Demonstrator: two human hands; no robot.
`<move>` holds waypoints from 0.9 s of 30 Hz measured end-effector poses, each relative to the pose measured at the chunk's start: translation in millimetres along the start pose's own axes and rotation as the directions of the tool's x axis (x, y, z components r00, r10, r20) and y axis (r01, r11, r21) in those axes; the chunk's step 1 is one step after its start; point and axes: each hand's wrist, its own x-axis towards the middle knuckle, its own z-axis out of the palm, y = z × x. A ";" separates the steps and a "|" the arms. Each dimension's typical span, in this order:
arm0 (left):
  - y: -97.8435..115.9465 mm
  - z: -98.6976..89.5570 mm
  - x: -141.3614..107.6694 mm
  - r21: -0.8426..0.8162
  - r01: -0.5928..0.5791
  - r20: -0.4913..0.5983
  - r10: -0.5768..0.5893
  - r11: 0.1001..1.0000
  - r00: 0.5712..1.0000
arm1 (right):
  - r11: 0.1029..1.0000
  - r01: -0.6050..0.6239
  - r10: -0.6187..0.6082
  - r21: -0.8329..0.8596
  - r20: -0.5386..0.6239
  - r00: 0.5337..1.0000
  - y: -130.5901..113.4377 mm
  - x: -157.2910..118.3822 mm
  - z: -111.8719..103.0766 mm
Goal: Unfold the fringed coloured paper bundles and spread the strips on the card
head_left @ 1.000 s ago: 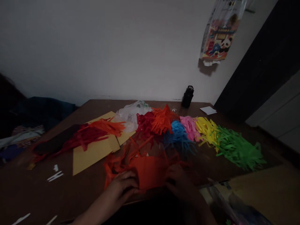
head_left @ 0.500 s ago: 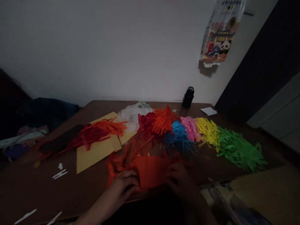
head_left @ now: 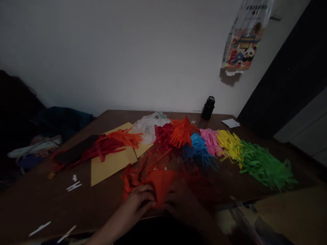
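Orange and flat, the orange sheet [head_left: 161, 183] lies close to the front edge of the brown table [head_left: 43, 204], between the two hands. From where I stand, brown wood shows left of the left arm, but loose strips crowd the far side of the sheet. I count six fringed bunches in a bent row: dark red bunch [head_left: 162, 134], orange bunch [head_left: 182, 134], blue bunch [head_left: 197, 145], pink bunch [head_left: 211, 141], yellow bunch [head_left: 230, 144] and green bunch [head_left: 267, 166]. One black bottle [head_left: 208, 108] stands at the back by the wall, and five white scraps [head_left: 74, 186] are on the left side. The left hand [head_left: 140, 198] comes up from the bottom, back upward, fingers bent, with the thumb and fingertips pinching the near side of the sheet. The right hand [head_left: 181, 196] bends in over the sheet's other side; it is too dark there, so I cannot tell if its fingers pinch.
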 end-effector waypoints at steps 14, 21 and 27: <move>-1.5 1.7 0.1 0.006 0.021 0.000 -0.021 1.000 1.000 | 1.000 -0.015 0.015 0.002 0.106 0.994 2.5 15.0 4.5; -1.6 4.1 -4.0 0.048 0.027 -0.024 -0.026 0.998 0.999 | 0.997 -0.022 0.028 -0.076 0.085 0.996 -1.6 16.8 9.1; 1.5 3.7 -8.9 0.207 -0.023 -0.086 0.042 0.978 0.995 | 0.987 -0.012 0.014 -0.157 0.016 1.000 -4.9 17.2 8.7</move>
